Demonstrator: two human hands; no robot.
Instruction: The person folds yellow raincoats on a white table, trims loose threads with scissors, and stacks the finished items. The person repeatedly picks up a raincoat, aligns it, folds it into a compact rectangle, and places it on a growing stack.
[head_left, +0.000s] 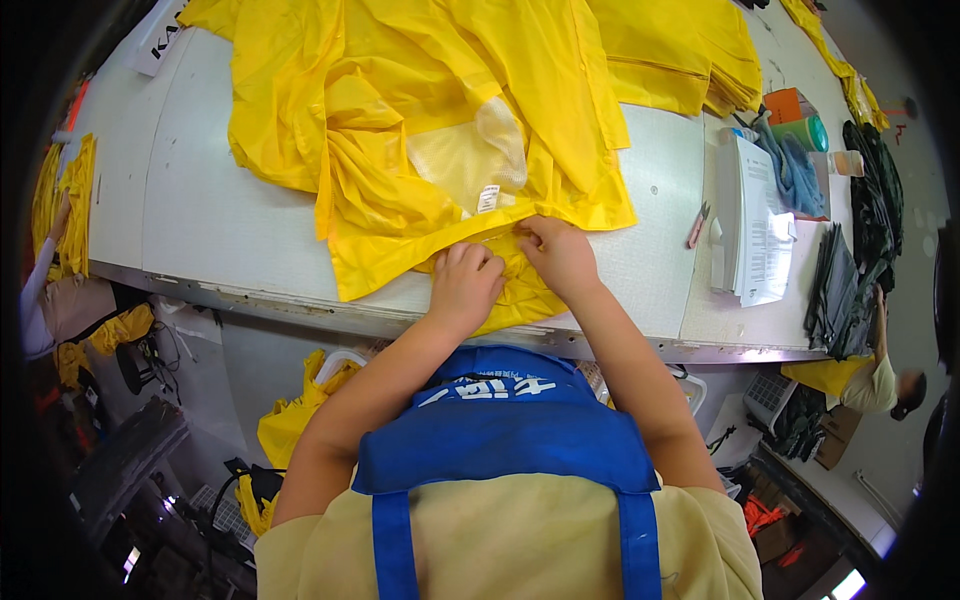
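A yellow coated raincoat (450, 45) lies spread on the white worktable (202, 172) before me. Its pale mesh lining (465, 154) shows in the opening, with a small white label (488, 198) that bears print. My left hand (466, 289) grips the yellow fabric just below the garment's hem (405, 251), fingers curled. To its right, my right hand (559, 255) pinches the hem between thumb and fingers. Bunched yellow fabric (525, 292) lies between and under my hands and reaches the table's front edge. Fingertips of both hands are partly hidden by the cloth.
Folded yellow garments (675, 60) lie at the upper right. Thread snips (698, 225), a stack of papers (754, 217), a blue cloth (791, 169) and dark folded garments (832, 285) are on the right. Other people work at far left (67, 300) and far right (870, 382).
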